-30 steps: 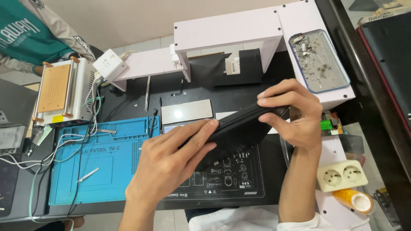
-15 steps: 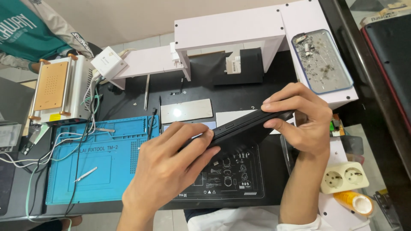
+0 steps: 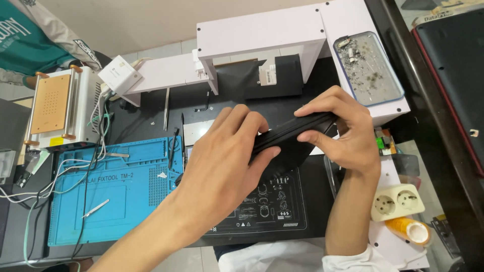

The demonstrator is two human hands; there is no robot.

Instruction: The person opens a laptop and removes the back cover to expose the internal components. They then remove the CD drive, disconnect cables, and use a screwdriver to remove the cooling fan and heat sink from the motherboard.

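Nearest the camera, the black work mat (image 3: 272, 201) with white printed diagrams lies on the dark surface (image 3: 151, 113), and everything else is placed from it. Just above the mat both hands hold a thin black device (image 3: 297, 128) edge-on, clear of the mat. The left hand (image 3: 227, 161) closes on its left end, fingers over the top and thumb beneath; the right hand (image 3: 343, 136) pinches the right end between thumb and fingertips. Both grips are closed on the device. As far as can be judged, the device is still in one piece, its edges together; no part of it lies loose on the mat, so any opening work seems not yet done.

Left of the mat lies a blue repair mat (image 3: 106, 191) with a small metal tool (image 3: 96, 207). Right of it sits a cream double socket (image 3: 398, 201). Beyond the mat stands a white shelf (image 3: 262, 35), with a tray of grey debris (image 3: 370, 68) to its right.
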